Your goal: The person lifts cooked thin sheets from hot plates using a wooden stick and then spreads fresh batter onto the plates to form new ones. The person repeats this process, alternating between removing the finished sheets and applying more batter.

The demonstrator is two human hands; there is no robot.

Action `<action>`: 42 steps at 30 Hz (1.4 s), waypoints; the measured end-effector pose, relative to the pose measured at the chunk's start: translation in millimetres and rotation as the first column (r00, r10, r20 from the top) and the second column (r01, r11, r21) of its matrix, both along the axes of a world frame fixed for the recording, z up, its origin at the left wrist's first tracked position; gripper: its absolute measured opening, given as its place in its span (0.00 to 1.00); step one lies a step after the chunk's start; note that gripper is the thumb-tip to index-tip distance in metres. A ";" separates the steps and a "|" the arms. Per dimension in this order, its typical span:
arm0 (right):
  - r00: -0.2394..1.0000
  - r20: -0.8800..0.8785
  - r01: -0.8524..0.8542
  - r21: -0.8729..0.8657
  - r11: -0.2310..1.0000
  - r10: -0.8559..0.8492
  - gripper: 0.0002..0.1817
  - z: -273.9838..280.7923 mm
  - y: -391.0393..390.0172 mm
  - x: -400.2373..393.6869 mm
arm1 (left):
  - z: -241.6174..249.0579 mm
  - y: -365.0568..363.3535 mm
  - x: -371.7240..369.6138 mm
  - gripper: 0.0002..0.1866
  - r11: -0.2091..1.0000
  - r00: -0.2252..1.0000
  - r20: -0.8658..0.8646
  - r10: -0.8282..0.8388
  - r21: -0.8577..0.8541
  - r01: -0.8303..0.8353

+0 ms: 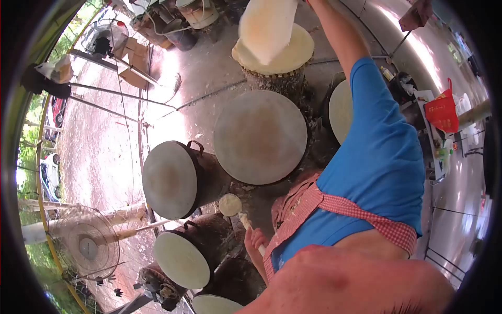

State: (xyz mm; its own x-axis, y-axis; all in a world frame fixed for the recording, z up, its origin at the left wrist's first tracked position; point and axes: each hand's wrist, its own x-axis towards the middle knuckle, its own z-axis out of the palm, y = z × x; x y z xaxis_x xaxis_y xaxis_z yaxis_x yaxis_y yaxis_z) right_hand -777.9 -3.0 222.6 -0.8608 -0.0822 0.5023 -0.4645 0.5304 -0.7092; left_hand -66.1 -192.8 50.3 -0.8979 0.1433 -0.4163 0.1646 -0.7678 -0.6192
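My left hand [255,240] is wrapped round the handle of a round ladle [230,204], which is coated with pale batter. Ahead of it stand several drum-like stoves with round griddle tops; the big griddle [260,137] and the left griddle [170,180] look grey with brownish middles. A paler griddle top [181,260] is lower left. My right arm reaches to the top edge, where the hand is cut off. Beside that wrist a thin pale pancake [267,29] hangs in the air, over a stack of pancakes [300,49] on a round stand.
An electric fan [88,246] stands at the left. Buckets [198,13] and a cardboard box [133,62] sit farther off. To the right, a red bag [442,110] hangs by a cluttered table. Another pale griddle [340,112] lies under my right arm.
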 end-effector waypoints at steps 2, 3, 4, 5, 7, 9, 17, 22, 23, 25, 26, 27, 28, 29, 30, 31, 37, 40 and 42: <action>0.991 0.128 0.055 -0.119 0.991 -0.040 0.12 -54.2 9.5 -14.2 | 11.4 -0.3 -13.3 0.18 0.996 0.992 0.092 0.088 -0.002 -0.088; 0.978 0.202 0.089 -0.173 0.981 -0.053 0.12 -85.8 13.7 -23.0 | 11.3 -0.7 -18.1 0.18 0.996 0.992 0.088 0.087 -0.006 -0.086; 0.955 0.289 0.143 -0.248 0.958 -0.068 0.12 -123.0 17.5 -29.9 | 10.5 -3.0 -18.4 0.18 0.997 0.995 0.069 0.077 0.018 -0.078; 0.919 0.388 0.212 -0.344 0.915 -0.067 0.12 -156.7 18.8 -32.4 | 9.6 -4.7 -20.7 0.18 0.997 0.996 0.049 0.071 0.039 -0.072; 0.821 0.571 0.431 -0.634 0.642 0.014 0.14 -225.8 12.2 -34.4 | 18.0 -1.2 -29.8 0.17 0.997 0.997 0.029 0.072 0.034 -0.073; 0.776 0.627 0.482 -0.520 0.705 -0.068 0.13 -331.3 21.4 -74.6 | 24.0 5.0 -37.7 0.18 0.991 0.986 0.094 0.134 0.017 -0.136; 0.623 0.605 0.544 0.120 0.830 -0.496 0.17 -377.5 28.3 -44.2 | 37.9 32.1 -43.9 0.14 0.967 0.952 0.171 0.254 -0.056 -0.248; 0.789 0.233 0.336 0.609 0.718 -0.568 0.27 -376.1 43.1 -38.8 | -39.2 26.7 28.6 0.15 0.968 0.978 -0.005 0.208 -0.144 -0.206; 0.776 0.375 0.354 0.407 0.842 -0.508 0.29 -356.0 22.2 -15.7 | -47.8 29.1 34.7 0.14 0.961 0.976 -0.032 0.215 -0.173 -0.218; 0.890 0.432 0.071 0.177 0.982 -0.143 0.32 -330.4 -18.0 38.2 | -57.2 33.7 53.3 0.12 0.941 0.957 0.053 0.284 -0.210 -0.267; 0.902 0.426 -0.040 0.231 0.972 -0.064 0.32 -308.5 -47.9 77.4 | -63.5 38.8 68.3 0.11 0.933 0.951 0.050 0.306 -0.214 -0.289; 0.903 0.429 -0.125 0.265 0.956 -0.001 0.31 -343.6 -68.3 72.8 | -85.5 47.5 90.8 0.07 0.927 0.939 -0.131 0.319 -0.166 -0.338; 0.937 0.327 -0.116 0.623 0.773 -0.122 0.25 -334.1 -103.6 105.7 | -78.7 58.3 104.5 0.05 0.900 0.916 -0.021 0.401 -0.179 -0.398; 0.872 0.482 -0.309 0.404 0.861 0.086 0.22 -349.8 -132.1 132.6 | -68.8 69.1 118.2 0.02 0.879 0.883 0.091 0.461 -0.185 -0.439; 0.741 0.605 -0.457 0.136 0.879 0.291 0.19 -363.0 -161.5 161.4 | -64.9 86.2 135.5 0.02 0.833 0.833 0.100 0.544 -0.183 -0.522; 0.665 0.615 -0.552 0.022 0.833 0.424 0.17 -337.1 -185.7 231.7 | -60.8 95.7 155.7 0.02 0.807 0.800 0.159 0.578 -0.255 -0.532; 0.078 0.859 -0.993 0.023 0.115 0.506 0.14 -288.9 -300.6 529.7 | -55.8 197.1 235.9 0.04 0.590 0.501 0.313 0.807 -0.472 -0.655; -0.227 0.828 -0.923 -0.016 -0.384 0.512 0.14 -262.6 -311.6 655.3 | -47.3 243.0 247.0 0.07 0.407 0.245 0.355 0.902 -0.514 -0.755; -0.425 0.796 -0.774 -0.072 -0.629 0.431 0.14 -283.9 -314.6 728.8 | -55.0 278.4 248.5 0.06 0.293 0.042 0.420 0.906 -0.552 -0.781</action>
State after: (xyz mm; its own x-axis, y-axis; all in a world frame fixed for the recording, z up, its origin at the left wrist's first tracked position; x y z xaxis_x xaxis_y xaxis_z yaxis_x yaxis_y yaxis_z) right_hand -49.1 -317.6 -61.3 0.6655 -0.6442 -0.3769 -0.5461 -0.0760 -0.8343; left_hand 182.3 85.6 -4.7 0.1097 -0.6450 -0.7563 0.9925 0.1130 0.0475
